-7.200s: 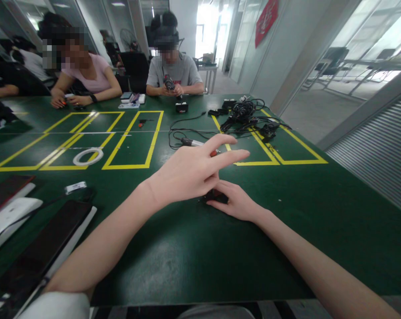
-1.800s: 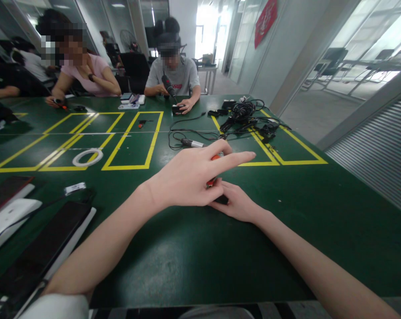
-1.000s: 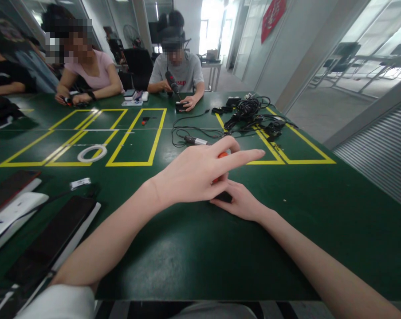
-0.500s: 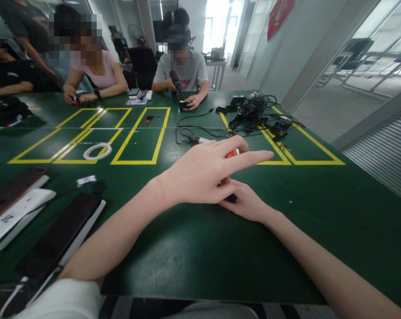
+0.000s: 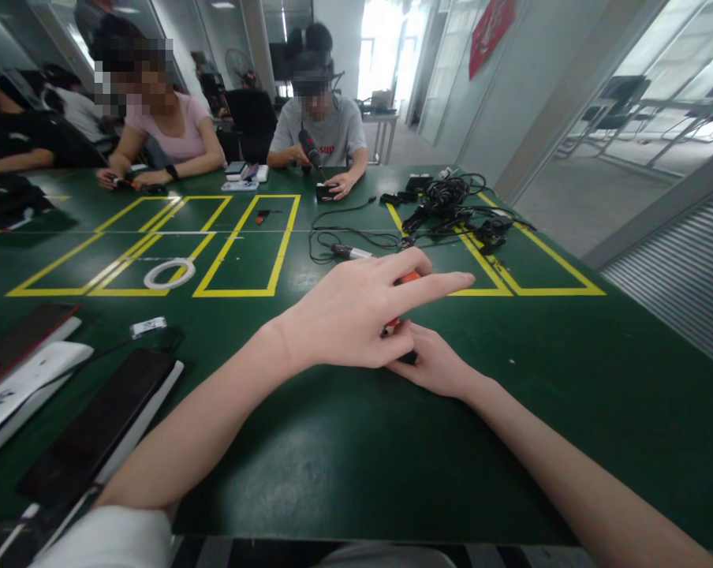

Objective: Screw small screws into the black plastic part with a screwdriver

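My left hand (image 5: 365,312) reaches across the middle of the view, its index finger stretched out and the others curled. Its grip is around an orange-red object (image 5: 408,278), mostly hidden behind the fingers, so its kind cannot be told. Just below and to the right, my right hand (image 5: 433,359) rests low over the table, fingers closed on a small black object (image 5: 409,356). The two hands overlap in the view, and the orange-red object stands above the black one. Whether the two objects touch is hidden.
The green table (image 5: 345,457) carries yellow tape outlines. On it are a white ring (image 5: 169,274), a cable tangle (image 5: 451,201), a silver-and-black cylinder (image 5: 349,252) and a black phone-like slab (image 5: 99,422). Opposite, a person in grey holds a power screwdriver (image 5: 312,150) over a black box (image 5: 326,191).
The whole view has shifted slightly. My hands keep nearly the same pose, with slightly more red showing beneath the left fingers. A standing person at the back left has moved mostly out of sight.
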